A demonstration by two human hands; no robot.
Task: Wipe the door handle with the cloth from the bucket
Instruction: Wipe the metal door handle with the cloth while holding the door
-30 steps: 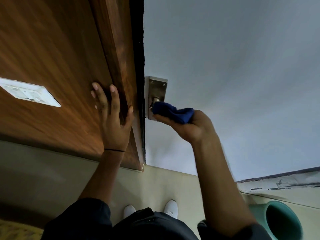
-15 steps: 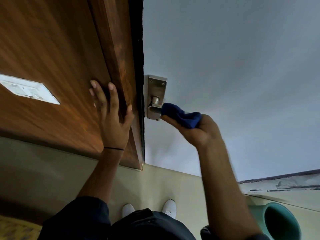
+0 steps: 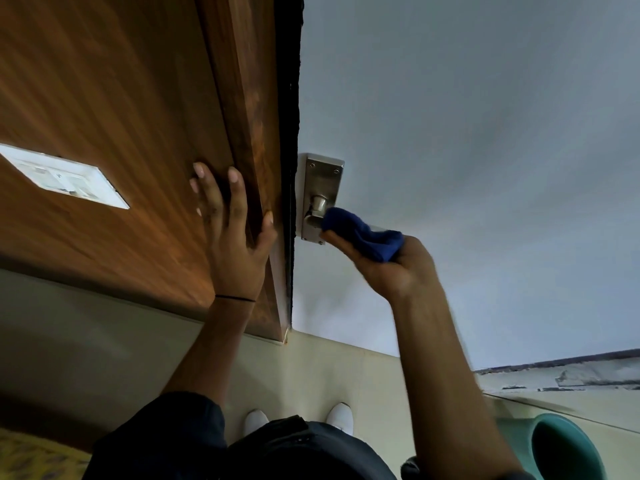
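Note:
A metal door handle (image 3: 317, 206) on a steel backplate (image 3: 322, 178) is fixed to the pale grey door. My right hand (image 3: 391, 268) grips a dark blue cloth (image 3: 360, 233) wrapped around the handle's lever, which the cloth hides; only the round neck near the plate shows. My left hand (image 3: 232, 237) lies flat, fingers spread, on the brown wooden door frame (image 3: 249, 98) just left of the handle. A teal bucket (image 3: 561, 448) stands on the floor at the lower right.
A white switch plate (image 3: 65, 180) sits on the wood panel at left. My white shoes (image 3: 298, 419) stand on the beige floor below the door. A patterned yellow surface shows at the bottom left corner.
My right hand has slid the cloth along the lever away from the backplate, exposing the handle's neck. My left hand stays pressed on the frame.

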